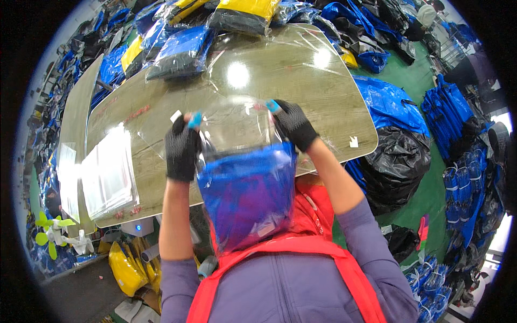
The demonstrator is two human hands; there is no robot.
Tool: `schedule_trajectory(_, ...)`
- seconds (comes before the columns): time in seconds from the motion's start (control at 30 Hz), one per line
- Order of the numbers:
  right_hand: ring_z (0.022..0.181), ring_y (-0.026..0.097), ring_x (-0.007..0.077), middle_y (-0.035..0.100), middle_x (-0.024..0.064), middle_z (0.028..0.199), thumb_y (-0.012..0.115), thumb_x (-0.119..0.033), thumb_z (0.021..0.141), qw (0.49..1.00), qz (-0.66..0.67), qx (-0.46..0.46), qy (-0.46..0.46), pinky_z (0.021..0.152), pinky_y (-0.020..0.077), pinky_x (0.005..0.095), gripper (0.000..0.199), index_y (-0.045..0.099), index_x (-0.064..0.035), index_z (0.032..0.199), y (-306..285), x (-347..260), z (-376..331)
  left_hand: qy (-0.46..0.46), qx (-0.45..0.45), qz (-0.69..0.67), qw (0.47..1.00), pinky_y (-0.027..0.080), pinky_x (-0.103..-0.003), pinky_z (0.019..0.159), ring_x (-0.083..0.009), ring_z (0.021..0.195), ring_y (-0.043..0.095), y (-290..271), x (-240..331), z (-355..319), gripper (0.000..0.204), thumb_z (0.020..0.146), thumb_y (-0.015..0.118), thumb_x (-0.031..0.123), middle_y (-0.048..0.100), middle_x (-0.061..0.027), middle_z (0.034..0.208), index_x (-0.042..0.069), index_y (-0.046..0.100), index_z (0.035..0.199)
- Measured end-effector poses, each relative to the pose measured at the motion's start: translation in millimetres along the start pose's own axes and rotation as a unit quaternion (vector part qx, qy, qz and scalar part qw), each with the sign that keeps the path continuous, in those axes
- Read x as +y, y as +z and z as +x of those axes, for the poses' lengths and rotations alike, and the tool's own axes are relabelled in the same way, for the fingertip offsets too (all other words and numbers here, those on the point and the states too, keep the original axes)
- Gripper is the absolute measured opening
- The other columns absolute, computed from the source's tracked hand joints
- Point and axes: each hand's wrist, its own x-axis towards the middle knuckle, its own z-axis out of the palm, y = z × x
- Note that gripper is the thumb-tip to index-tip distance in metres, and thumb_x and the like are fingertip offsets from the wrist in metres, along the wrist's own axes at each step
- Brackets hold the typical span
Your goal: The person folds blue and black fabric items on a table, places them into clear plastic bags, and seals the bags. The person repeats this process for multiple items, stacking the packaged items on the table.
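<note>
A clear plastic bag (237, 124) with a folded blue and black fabric item (245, 188) inside hangs in front of my chest, over the near edge of the table. My left hand (182, 149), in a black glove with a blue fingertip, is closed on the upper left side of the bag. The upper right side is pinched in my right hand (295, 126), gloved the same way. The bag's top part is stretched between both hands above the tabletop, and the fabric fills its lower part.
The wood-patterned table (334, 107) has flat clear bags (110, 172) stacked at its left. Packed blue and black bundles (180, 51) and a yellow one (245, 15) lie along its far edge. A black sack (401, 167) stands right; a small green fan (53, 236) sits lower left.
</note>
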Motion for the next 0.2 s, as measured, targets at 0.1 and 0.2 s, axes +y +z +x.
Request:
schedule_trajectory(0.1, 0.059, 0.056, 0.0226, 0.057, 0.0177, 0.064, 0.049, -0.039, 0.094, 0.991, 0.122, 0.003, 0.058, 0.061, 0.0460, 0.0364, 0.041, 0.062, -0.0005, 0.085, 22, 20, 48, 0.104, -0.069, 0.062, 0.990, 0.047, -0.030, 0.076, -0.0136, 0.084, 0.057, 16, 31, 43, 0.035, 0.093, 0.058, 0.035, 0.064, -0.0040, 0.093, 0.002, 0.063, 0.106)
schedule_trajectory(0.2, 0.062, 0.057, 0.0218, 0.063, 0.0135, 0.074, 0.055, -0.039, 0.091, 0.958, 0.285, 0.004, 0.042, 0.063, 0.0472, 0.0356, 0.033, 0.065, -0.0070, 0.090, 31, 29, 73, 0.296, -0.093, 0.180, 0.933, 0.046, -0.031, 0.088, -0.0166, 0.098, 0.059, 45, 74, 49, 0.047, 0.096, 0.053, 0.039, 0.064, -0.0085, 0.108, 0.001, 0.056, 0.122)
